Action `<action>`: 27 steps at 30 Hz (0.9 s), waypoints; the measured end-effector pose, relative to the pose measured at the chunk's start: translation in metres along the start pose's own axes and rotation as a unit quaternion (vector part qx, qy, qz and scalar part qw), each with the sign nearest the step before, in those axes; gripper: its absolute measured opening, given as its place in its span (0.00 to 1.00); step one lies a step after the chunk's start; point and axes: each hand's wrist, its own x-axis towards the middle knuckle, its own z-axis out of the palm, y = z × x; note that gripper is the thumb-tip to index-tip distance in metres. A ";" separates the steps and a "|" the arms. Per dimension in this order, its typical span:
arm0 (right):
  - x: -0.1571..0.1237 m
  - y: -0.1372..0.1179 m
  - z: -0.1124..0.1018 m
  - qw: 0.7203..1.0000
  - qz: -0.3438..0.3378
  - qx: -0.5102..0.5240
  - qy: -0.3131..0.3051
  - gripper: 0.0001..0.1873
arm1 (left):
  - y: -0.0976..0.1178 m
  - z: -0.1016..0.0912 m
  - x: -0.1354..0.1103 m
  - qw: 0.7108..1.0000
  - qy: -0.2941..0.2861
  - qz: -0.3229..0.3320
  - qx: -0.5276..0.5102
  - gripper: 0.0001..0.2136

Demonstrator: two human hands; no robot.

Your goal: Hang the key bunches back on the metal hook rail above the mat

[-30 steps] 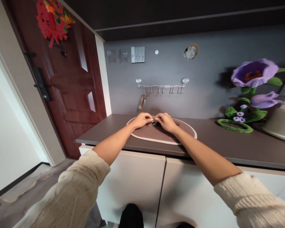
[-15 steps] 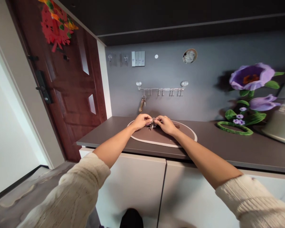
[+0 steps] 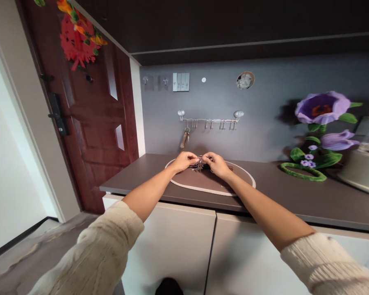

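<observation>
My left hand (image 3: 183, 161) and my right hand (image 3: 217, 164) meet over a brown oval mat (image 3: 199, 182) with a pale rim. Between their fingertips is a bunch of keys (image 3: 199, 166) on a ring, with small metal pieces dangling just above the mat. Thumb and fingers of each hand are pinched together at the ring. Some dark, thin items lie on the mat behind the hands, mostly hidden. On the wall above, a brown key fob (image 3: 183, 140) with a key hangs from the left end of a clear hook rail (image 3: 209, 120).
The mat lies on a dark countertop (image 3: 264, 184) over white cabinet doors (image 3: 172, 241). To the right stand purple artificial flowers (image 3: 322, 108) with a green looped base, beside a beige appliance (image 3: 363, 164). A dark red door (image 3: 95, 135) is at the left; an overhead cabinet (image 3: 233, 24) spans the top.
The view has tipped slightly upward, so the scene sits a little lower. Both hands stay pinched at the key ring, and the dangling keys have shifted slightly.
</observation>
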 end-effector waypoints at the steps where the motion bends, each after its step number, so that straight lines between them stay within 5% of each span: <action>1: 0.000 0.000 0.000 1.000 0.001 -0.002 0.002 0.10 | 0.000 0.000 0.000 1.000 0.006 -0.002 0.003 0.12; 11: 0.008 -0.003 -0.003 0.998 -0.021 -0.041 0.045 0.10 | -0.005 0.000 0.005 0.987 0.120 -0.012 0.110 0.05; 17: 0.020 -0.006 -0.004 0.998 -0.009 -0.028 0.060 0.11 | -0.006 -0.005 0.008 0.955 0.206 0.007 0.213 0.06; 27: 0.056 -0.012 -0.007 0.997 0.010 -0.017 0.072 0.10 | -0.008 -0.008 0.011 0.939 0.268 0.014 0.214 0.06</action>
